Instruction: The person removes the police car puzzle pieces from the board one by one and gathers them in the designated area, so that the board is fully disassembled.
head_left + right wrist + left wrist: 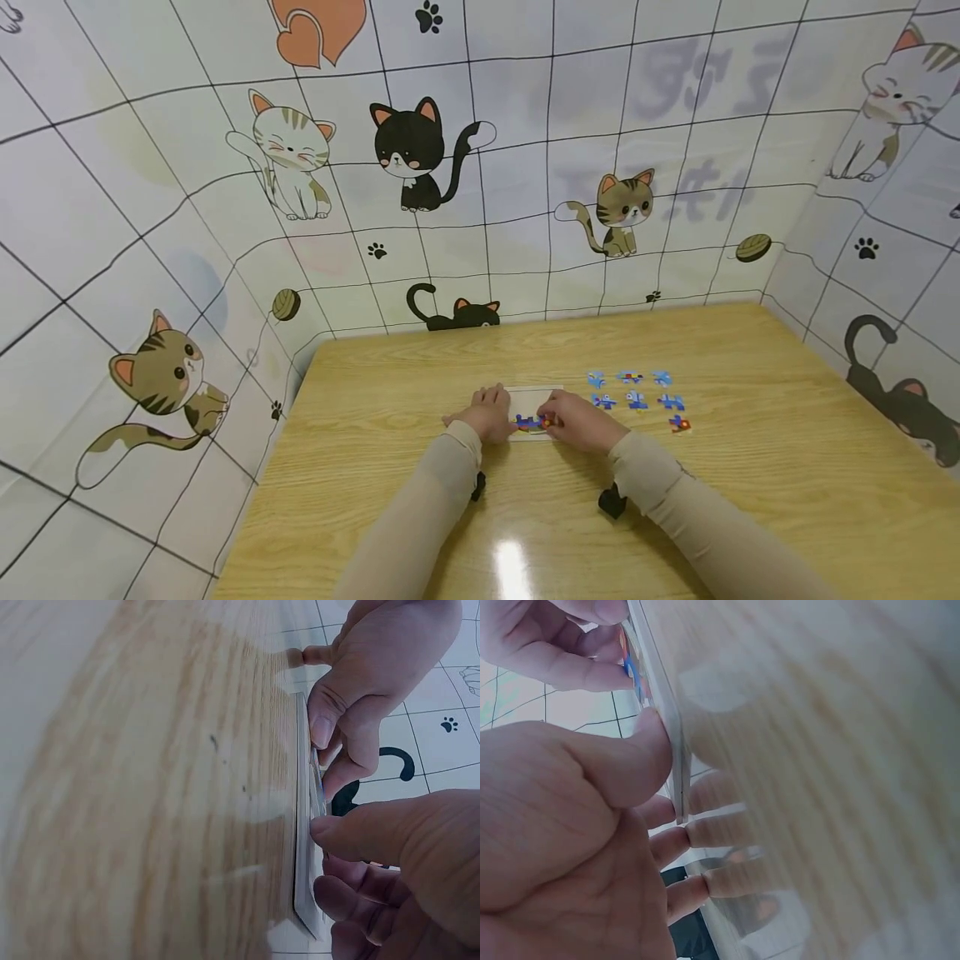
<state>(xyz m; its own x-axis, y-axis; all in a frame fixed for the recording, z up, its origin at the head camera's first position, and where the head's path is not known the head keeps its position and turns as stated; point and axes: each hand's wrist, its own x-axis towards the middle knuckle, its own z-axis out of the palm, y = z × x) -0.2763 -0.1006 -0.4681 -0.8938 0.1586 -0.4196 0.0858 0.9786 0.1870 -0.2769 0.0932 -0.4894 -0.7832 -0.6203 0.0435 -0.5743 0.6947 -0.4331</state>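
Nearest the camera it's just two beige sleeves (420, 517) coming in over the near edge of the wooden table (787, 500), with a glare spot on the varnish between them.

Both hands meet at a small white puzzle board (534, 398) lying flat around the middle of the table. The left hand (486, 414) has its thumb (634, 761) pressed on the board's left edge, with the other fingers (720, 829) laid out fairly straight on the tabletop beside it, so it's bracing rather than clamping. The right hand (573, 419) sits on the board's right part, thumb (352, 825) down on the face and the fingers curled close. It looks like it's pressing the coloured puzzle pieces (531, 423) along the board's near edge, but I honestly can't tell if it's pinching one or just pushing.

My read on handling: the board is thin, light, stiff card and will skate on that glossy wood unless one edge is pinned. The pieces are tiny, flat and hard to pick off the surface, so take them by the edges with fingertips.

Further out, toward the right side of the table, loose pieces (636, 392) lie spread in rough rows, mostly blue, with a red one (679, 424) nearest. Beyond the far edge is a cat-cartoon wall (420, 154).
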